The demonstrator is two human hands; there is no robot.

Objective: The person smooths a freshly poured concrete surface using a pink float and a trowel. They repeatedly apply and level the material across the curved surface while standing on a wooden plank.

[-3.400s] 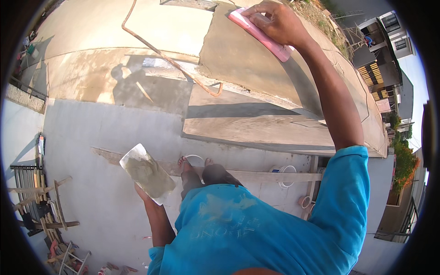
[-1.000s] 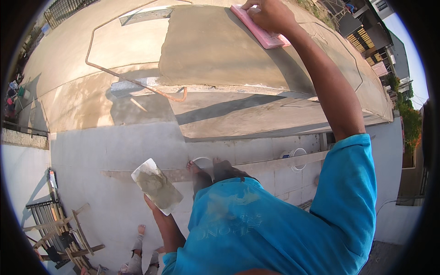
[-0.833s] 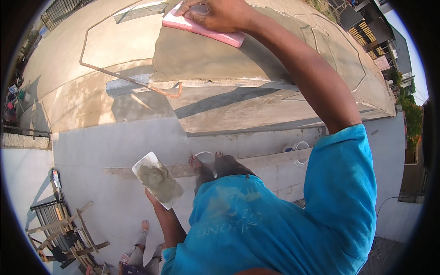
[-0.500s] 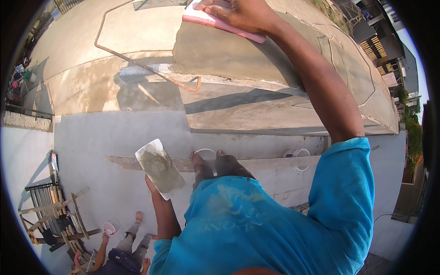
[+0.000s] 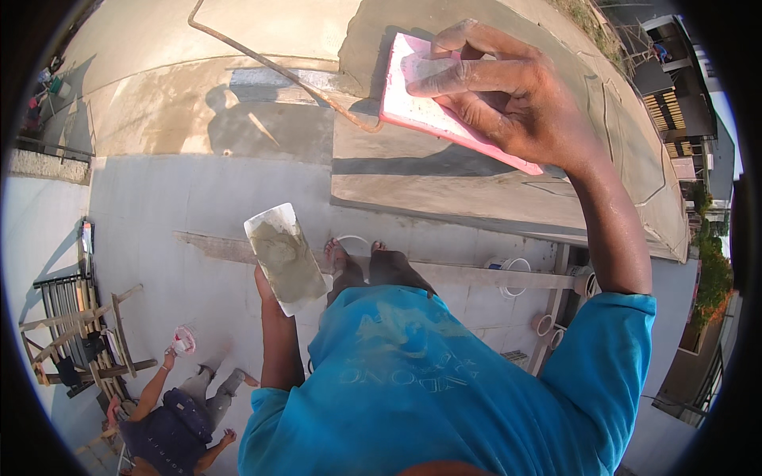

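My right hand [image 5: 520,99] is closed round the grip of a pink-edged plastering float [image 5: 409,99]. Its white back faces me, and the float hangs tilted in front of the ledge of a wall coated with grey plaster [image 5: 369,36]. Lower and to the left, a white mortar board [image 5: 275,217] carries a smear of wet grey mortar [image 5: 282,258]. My left hand [image 5: 263,287] supports that board from beneath, most of its fingers hidden by it. A bent, rusty metal rod [image 5: 270,62] sticks out across the wall, its end near the float's left edge.
Below my bare feet [image 5: 337,252] runs a long plank [image 5: 468,275]. White buckets [image 5: 514,278] stand to its right. Lower left, another person [image 5: 171,424] reaches toward a red-and-white container [image 5: 184,341], beside a wooden frame [image 5: 79,337].
My right hand has come off the plastered surface, bringing the float down and to the right, closer to me. The mortar board has risen slightly. My view has shifted, and the other person has moved.
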